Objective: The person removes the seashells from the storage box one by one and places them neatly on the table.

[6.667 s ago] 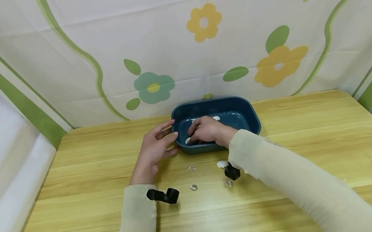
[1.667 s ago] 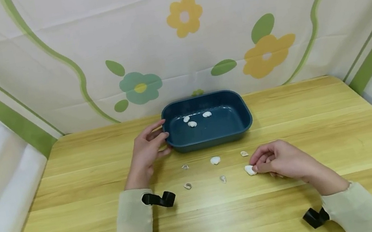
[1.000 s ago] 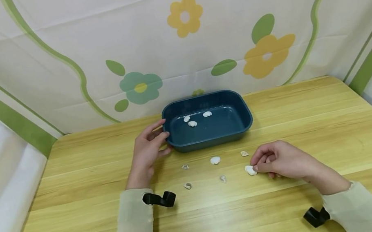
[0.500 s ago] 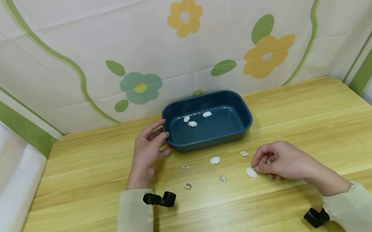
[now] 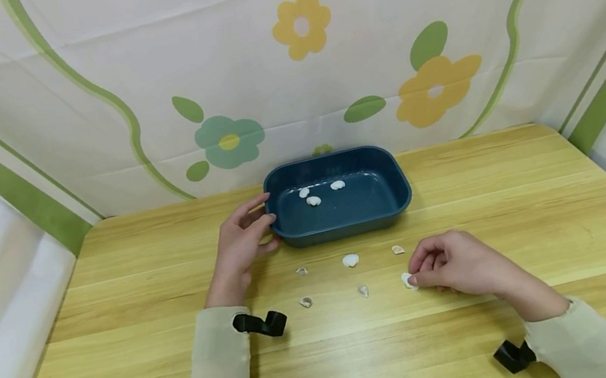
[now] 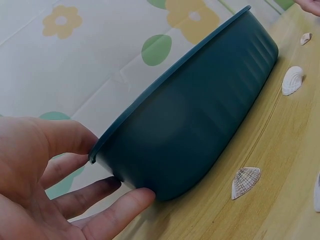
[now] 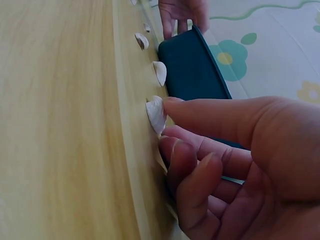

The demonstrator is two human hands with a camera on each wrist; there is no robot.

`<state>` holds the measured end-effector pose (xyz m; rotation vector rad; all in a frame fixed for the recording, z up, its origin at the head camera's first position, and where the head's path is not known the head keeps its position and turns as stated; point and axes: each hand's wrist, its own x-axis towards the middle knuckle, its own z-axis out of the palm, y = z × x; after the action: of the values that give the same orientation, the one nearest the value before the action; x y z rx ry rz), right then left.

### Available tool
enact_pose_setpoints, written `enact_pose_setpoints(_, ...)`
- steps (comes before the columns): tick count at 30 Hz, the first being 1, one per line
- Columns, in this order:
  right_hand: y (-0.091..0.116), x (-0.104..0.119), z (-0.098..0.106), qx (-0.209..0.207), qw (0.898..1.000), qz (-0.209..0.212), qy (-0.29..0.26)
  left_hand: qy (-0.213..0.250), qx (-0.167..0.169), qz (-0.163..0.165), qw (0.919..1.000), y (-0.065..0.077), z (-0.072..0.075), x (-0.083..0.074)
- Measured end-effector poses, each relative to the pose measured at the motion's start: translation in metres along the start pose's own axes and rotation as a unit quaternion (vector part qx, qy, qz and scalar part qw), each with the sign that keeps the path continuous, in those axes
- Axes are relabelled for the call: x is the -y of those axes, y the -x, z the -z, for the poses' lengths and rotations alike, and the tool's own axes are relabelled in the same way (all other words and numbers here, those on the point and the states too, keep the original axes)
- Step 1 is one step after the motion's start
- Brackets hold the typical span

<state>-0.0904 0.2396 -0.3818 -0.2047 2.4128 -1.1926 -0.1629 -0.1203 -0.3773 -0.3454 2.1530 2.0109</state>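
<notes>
At the right end of two short rows of seashells, my right hand (image 5: 459,266) pinches a white seashell (image 5: 407,281) at the tabletop. The right wrist view has the thumb tip against the edge of this seashell (image 7: 156,114), the other fingers curled below. My left hand (image 5: 240,247) touches the left end of a dark blue basin (image 5: 341,233), its fingers spread along the rim and outer wall. Inside the basin lie three white seashells, one a seashell (image 5: 337,185) near the back. A striped seashell (image 6: 245,182) is beside the basin in the left wrist view.
On the wooden table (image 5: 335,372), several small seashells lie in front of the basin, among them a white seashell (image 5: 350,261) and a grey one (image 5: 305,302). A flowered curtain (image 5: 137,76) hangs directly behind the basin.
My right hand has gone from inside the basin to the white seashell at front right. That seashell turned slightly, and the thumb now covers more of it. My left hand stays at the basin.
</notes>
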Motion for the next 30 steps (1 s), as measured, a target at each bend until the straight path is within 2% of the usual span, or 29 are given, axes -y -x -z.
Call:
enact_pose_setpoints(8, 0.001, 0.0, 0.002, 0.003, 1.0, -0.012, -0.02, 0.0, 0.001, -0.003, 1.0, 0.0, 0.0, -0.002)
enact_pose_setpoints(21, 0.002, 0.002, 0.004, -0.007, 1.0, -0.018, -0.022, 0.004, 0.003, -0.006, 1.0, 0.0, 0.001, -0.002)
enact_pose_setpoints(30, -0.001, -0.002, 0.011, -0.002, 0.997, -0.007, -0.077, 0.004, 0.006, -0.003, 1.0, 0.001, 0.0, 0.0)
